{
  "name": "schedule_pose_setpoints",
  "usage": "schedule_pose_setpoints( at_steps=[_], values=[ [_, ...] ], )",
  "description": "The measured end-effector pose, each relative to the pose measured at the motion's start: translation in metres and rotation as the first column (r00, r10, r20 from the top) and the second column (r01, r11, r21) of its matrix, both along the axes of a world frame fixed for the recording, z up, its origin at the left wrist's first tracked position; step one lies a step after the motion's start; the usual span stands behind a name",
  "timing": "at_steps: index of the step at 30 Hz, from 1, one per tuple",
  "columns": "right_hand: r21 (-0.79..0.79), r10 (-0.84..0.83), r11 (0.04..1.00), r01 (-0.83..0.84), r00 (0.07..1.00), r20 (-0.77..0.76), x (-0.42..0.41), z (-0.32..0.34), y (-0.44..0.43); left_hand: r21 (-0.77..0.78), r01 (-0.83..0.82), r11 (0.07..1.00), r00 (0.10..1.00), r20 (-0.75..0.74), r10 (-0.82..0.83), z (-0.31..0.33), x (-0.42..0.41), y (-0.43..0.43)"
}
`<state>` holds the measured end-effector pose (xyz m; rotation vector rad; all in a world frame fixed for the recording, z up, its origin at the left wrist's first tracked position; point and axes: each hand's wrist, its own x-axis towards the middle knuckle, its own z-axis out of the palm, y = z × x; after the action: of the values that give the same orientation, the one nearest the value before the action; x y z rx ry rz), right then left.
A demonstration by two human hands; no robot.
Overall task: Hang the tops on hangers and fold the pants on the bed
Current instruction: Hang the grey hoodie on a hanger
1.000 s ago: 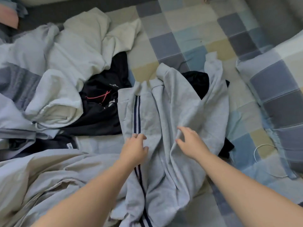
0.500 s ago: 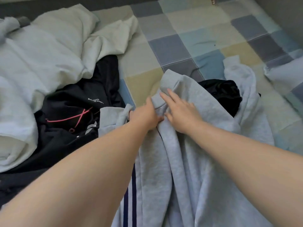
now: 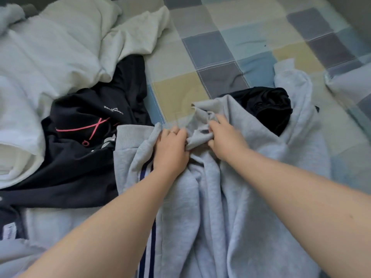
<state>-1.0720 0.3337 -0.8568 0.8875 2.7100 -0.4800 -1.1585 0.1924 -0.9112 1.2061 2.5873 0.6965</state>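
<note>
Light grey sweatpants (image 3: 230,207) with navy side stripes lie crumpled lengthwise on the bed, ribbed cuffs at the far end. My left hand (image 3: 170,149) is closed on a bunch of the grey fabric beside one ribbed cuff. My right hand (image 3: 226,139) grips the scrunched far end of the other leg, right next to the left hand. A black top (image 3: 80,145) with a pink line print lies to the left. Another black garment (image 3: 267,107) sits partly under the sweatpants at right.
A checked bed cover (image 3: 220,53) in blue, grey and yellow spreads beyond the clothes. A heap of white garments (image 3: 50,63) fills the left side. A checked pillow's edge (image 3: 349,87) shows at far right.
Both hands reached from the middle of the sweatpants to their far end and closed on the fabric there, bunching it. The view has moved closer.
</note>
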Motion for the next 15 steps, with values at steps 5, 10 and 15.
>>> schedule_pose_setpoints(
  at_steps=[5, 10, 15],
  values=[
    [0.008, -0.006, 1.0, 0.005, 0.994, 0.107, 0.105, 0.035, -0.036, -0.165, 0.155, 0.974, 0.988, 0.023, -0.153, 0.034, 0.068, -0.045],
    [-0.085, -0.072, 0.993, 0.085, 0.986, 0.151, 0.214, 0.095, -0.058, -0.332, 0.167, 0.928, 0.985, 0.099, -0.142, 0.09, 0.159, -0.094],
    [-0.152, 0.003, 0.988, 0.016, 0.993, 0.118, 0.324, 0.195, -0.09, -0.447, 0.099, 0.889, 0.967, 0.252, 0.02, 0.184, 0.271, -0.131]
  ],
)
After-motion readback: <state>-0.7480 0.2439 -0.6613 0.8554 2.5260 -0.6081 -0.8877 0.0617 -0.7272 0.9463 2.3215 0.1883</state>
